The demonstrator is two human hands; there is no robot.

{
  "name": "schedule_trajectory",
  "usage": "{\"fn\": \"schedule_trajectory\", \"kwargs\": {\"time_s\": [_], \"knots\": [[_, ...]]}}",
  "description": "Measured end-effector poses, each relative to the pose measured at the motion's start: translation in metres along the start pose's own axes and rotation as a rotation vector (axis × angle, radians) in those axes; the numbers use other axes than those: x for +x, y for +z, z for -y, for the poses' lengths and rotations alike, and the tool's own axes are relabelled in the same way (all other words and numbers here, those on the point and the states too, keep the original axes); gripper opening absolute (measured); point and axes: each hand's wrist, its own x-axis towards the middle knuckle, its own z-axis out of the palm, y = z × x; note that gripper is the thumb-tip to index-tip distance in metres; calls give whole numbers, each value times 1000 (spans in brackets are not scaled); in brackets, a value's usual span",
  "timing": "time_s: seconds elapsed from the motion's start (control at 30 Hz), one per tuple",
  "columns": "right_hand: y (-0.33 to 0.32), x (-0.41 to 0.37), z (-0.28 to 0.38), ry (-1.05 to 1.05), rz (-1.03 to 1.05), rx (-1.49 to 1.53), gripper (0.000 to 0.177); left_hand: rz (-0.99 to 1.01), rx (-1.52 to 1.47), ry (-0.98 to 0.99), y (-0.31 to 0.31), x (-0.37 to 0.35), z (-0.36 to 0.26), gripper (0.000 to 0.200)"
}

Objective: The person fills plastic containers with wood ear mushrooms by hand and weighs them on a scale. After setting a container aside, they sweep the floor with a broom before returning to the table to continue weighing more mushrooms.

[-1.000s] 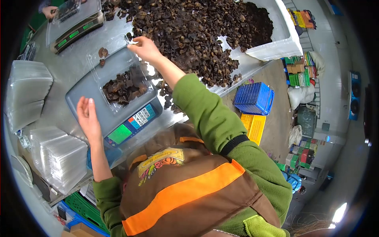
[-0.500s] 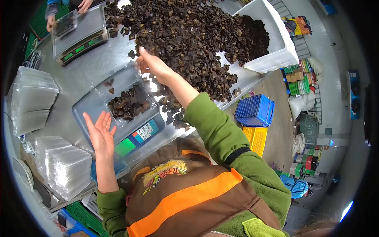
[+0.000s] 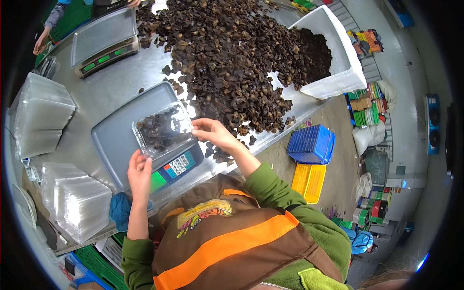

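Observation:
A clear plastic clamshell box [image 3: 166, 126] with dark, ear-like mushrooms inside appears with its lid folded over them. It is over the grey tray [image 3: 112, 137] of a digital scale with a lit green display. My left hand [image 3: 139, 174] pinches the box's near left corner. On the opposite side, the thumb and fingers of my right hand [image 3: 216, 134] are closed on its right edge. Just beyond the scale, a large heap of the same dark mushrooms [image 3: 227, 63] spreads over the metal table.
Stacks of clear plastic boxes [image 3: 43, 113] stand at the left. At the back, near another person's hand [image 3: 41, 43], is a second scale [image 3: 104, 36]. A white foam box [image 3: 333, 77] of mushrooms is tipped at the table's right edge. Blue [image 3: 311, 144] and yellow [image 3: 308, 182] crates are beyond it.
The lid, open before, now covers the box. My hands have gone from spread to gripping its sides. The other person's box has left the far scale.

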Motion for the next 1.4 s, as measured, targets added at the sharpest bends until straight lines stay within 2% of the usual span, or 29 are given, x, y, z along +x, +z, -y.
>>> {"fn": "schedule_trajectory", "kwargs": {"time_s": [0.07,0.1,0.17,0.27,0.33,0.4,0.47,0.53,0.6,0.63,0.67,0.73,0.77,0.83,0.93,1.0,1.03,1.1,1.17,1.23,1.3,1.37,1.4], "knots": [[-2,-7,5,-69,26,-37,33,38,81,-22,-7,4,5,40],[-2,-13,20,-23,46,-156,28,75,61,-30,-8,9,5,35],[-1,-6,10,20,78,-208,21,103,12,-92,-9,14,5,27],[13,0,10,81,73,-38,14,153,-187,-196,-10,21,-11,22],[23,9,0,103,-20,107,16,116,-364,-131,-9,23,-7,16],[44,9,12,10,-16,157,17,63,-385,-71,-19,9,-21,12],[73,12,33,-160,1,86,19,-45,-542,126,-35,-12,-36,10],[109,13,60,-288,129,95,24,-187,-564,268,-66,-34,-59,9],[147,0,105,-327,302,127,37,-332,-508,418,-108,-57,-84,10],[157,-3,115,-393,352,81,52,-459,-443,439,-128,-71,-101,10],[159,-1,115,-401,361,85,52,-586,-480,514,-149,-81,-112,10],[152,1,108,-415,397,-106,54,-718,-463,642,-209,-94,-121,12],[145,3,100,-300,429,-114,45,-766,-453,717,-242,-97,-120,12],[134,9,78,-252,405,-127,40,-853,-399,731,-307,-95,-122,15],[125,12,61,-190,350,-130,30,-961,-435,643,-376,-66,-128,24],[118,11,54,-156,345,-165,30,-1037,-455,348,-397,-55,-129,38],[114,9,51,-144,327,-171,29,-1035,-454,331,-399,-57,-121,38],[103,2,51,-148,278,-213,28,-1236,187,341,-396,-59,-116,42],[85,-4,38,-152,199,-243,28,-873,421,272,-366,-86,-108,33],[70,-10,29,-84,127,-210,28,-508,804,169,-289,-123,-130,26],[58,-14,12,-49,59,-185,27,-344,961,262,-253,-138,-109,23],[57,-21,8,-59,45,-191,26,-397,1163,311,-225,-145,-107,22],[59,-26,11,-81,50,-258,26,-467,1264,336,-233,-148,-90,21]]}}
